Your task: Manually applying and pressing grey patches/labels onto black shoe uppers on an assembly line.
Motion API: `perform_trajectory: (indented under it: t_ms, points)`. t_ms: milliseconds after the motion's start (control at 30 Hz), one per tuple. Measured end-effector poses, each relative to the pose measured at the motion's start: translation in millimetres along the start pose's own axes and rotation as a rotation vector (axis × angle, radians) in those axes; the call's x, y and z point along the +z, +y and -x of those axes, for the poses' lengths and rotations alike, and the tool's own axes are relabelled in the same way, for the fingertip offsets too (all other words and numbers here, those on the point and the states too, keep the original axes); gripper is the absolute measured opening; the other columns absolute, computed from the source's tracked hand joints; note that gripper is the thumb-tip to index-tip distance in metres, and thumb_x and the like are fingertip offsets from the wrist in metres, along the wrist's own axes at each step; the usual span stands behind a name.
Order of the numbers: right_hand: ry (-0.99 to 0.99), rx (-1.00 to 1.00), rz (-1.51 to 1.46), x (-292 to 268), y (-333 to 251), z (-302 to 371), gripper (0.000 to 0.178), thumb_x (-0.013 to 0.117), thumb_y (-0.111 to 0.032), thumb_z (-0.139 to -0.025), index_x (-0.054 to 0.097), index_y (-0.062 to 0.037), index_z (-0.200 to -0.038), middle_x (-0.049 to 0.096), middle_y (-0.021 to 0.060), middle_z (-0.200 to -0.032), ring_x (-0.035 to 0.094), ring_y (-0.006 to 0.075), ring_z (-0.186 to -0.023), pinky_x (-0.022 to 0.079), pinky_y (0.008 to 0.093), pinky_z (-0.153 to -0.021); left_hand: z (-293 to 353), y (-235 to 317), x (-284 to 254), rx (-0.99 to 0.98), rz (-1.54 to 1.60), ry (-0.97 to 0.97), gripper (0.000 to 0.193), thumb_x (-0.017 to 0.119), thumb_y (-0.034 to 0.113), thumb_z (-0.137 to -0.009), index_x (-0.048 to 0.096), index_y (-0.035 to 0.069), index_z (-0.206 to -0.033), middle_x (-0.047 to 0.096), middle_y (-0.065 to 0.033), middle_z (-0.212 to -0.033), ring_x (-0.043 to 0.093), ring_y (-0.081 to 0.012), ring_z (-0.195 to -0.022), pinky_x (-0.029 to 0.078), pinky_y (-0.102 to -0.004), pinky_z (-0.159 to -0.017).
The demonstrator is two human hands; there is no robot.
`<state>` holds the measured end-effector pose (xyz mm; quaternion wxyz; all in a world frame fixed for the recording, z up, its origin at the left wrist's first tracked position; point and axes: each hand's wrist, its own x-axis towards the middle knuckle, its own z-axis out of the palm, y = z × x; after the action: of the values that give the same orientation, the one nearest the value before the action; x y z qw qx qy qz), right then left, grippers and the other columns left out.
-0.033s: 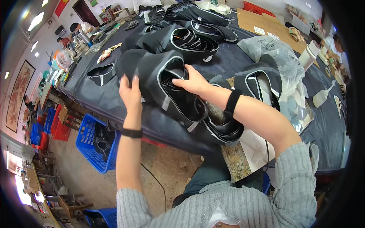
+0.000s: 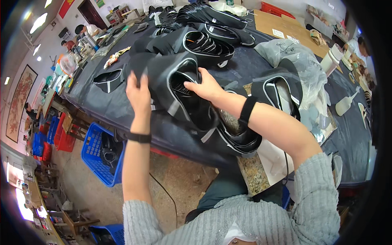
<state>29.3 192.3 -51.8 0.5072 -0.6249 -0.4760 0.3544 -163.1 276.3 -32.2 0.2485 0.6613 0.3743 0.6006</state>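
Observation:
Nested black shoe uppers with white-trimmed openings form a stack [image 2: 163, 77] above the near edge of the table. My right hand [image 2: 207, 85] grips the stack's right rim, its thumb inside the opening. My left hand [image 2: 138, 94] is at the stack's left side, its fingers stretched upward and slightly blurred; whether they touch it is hard to tell. More black uppers [image 2: 239, 141] lie just under and right of the stack. Behind it rests another nested bundle [image 2: 208, 47].
A single black piece [image 2: 109, 80] lies left on the dark table. To the right are an upper [image 2: 281, 92], a clear plastic bag [image 2: 286, 53] and white bottles [image 2: 331, 59]. A blue basket [image 2: 92, 153] with black pieces stands on the floor. Other people work farther back.
My left hand has shifted a little left and up. The stack has moved slightly left, with my right hand still on its rim.

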Motion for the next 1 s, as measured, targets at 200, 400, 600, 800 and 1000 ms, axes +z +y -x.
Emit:
perform_trajectory:
  t_ms: [200,400,600,800,1000]
  points:
    - [0.046,0.195,0.253,12.1,-5.1,-10.9,0.083,0.069,-0.037,-0.072,0.03,0.0044,-0.133,0.047,0.0229,-0.124,0.048,0.0295,-0.114,0.039,0.0362,-0.095,-42.6,-52.6,-19.8,-0.17,-0.373,0.012,0.025,0.056,0.014,-0.083,0.056,-0.007,-0.097,0.06,-0.0165,-0.096,0.056,-0.0233,-0.087,0.043,-0.0326,-0.08]
    - [0.239,0.22,-0.054,17.2,9.4,-45.8,0.069,0.066,-0.041,-0.071,0.046,0.0048,-0.119,0.045,0.0294,-0.122,0.047,0.0387,-0.114,0.041,0.039,-0.094,76.1,74.0,29.5,0.545,-0.305,-0.308,0.062,0.069,0.024,-0.074,0.043,0.004,-0.127,0.04,-0.0163,-0.133,0.035,-0.03,-0.126,0.024,-0.043,-0.104]
    - [-0.075,0.114,-0.119,3.6,-17.3,-45.4,0.07,0.068,-0.043,-0.073,0.049,0.007,-0.118,0.048,0.0238,-0.124,0.046,0.0318,-0.116,0.038,0.0378,-0.096,61.3,12.7,28.7,0.674,-0.851,-0.406,0.048,0.065,0.028,-0.077,0.053,0.009,-0.119,0.051,-0.0075,-0.124,0.039,-0.0285,-0.123,0.017,-0.0548,-0.103]
    - [-0.146,-0.343,-0.204,-149.2,-96.3,103.3,0.046,0.058,-0.029,-0.087,0.048,-0.002,-0.123,0.054,0.0111,-0.117,0.054,0.0174,-0.104,0.045,0.0295,-0.085,66.8,25.6,25.0,0.577,-0.709,-0.638,0.049,0.057,0.027,-0.083,0.045,0.007,-0.126,0.047,-0.0093,-0.127,0.036,-0.0275,-0.125,0.007,-0.0533,-0.106]
    - [0.461,-0.281,0.094,-280.7,-63.2,231.2,0.035,0.054,-0.026,-0.09,0.055,-0.0031,-0.116,0.059,0.0073,-0.107,0.057,0.012,-0.094,0.047,0.0259,-0.079,106.7,140.3,21.9,0.275,-0.036,-0.222,0.027,0.047,0.005,-0.089,0.053,-0.005,-0.113,0.058,-0.0143,-0.111,0.055,-0.0219,-0.103,0.039,-0.0313,-0.093]
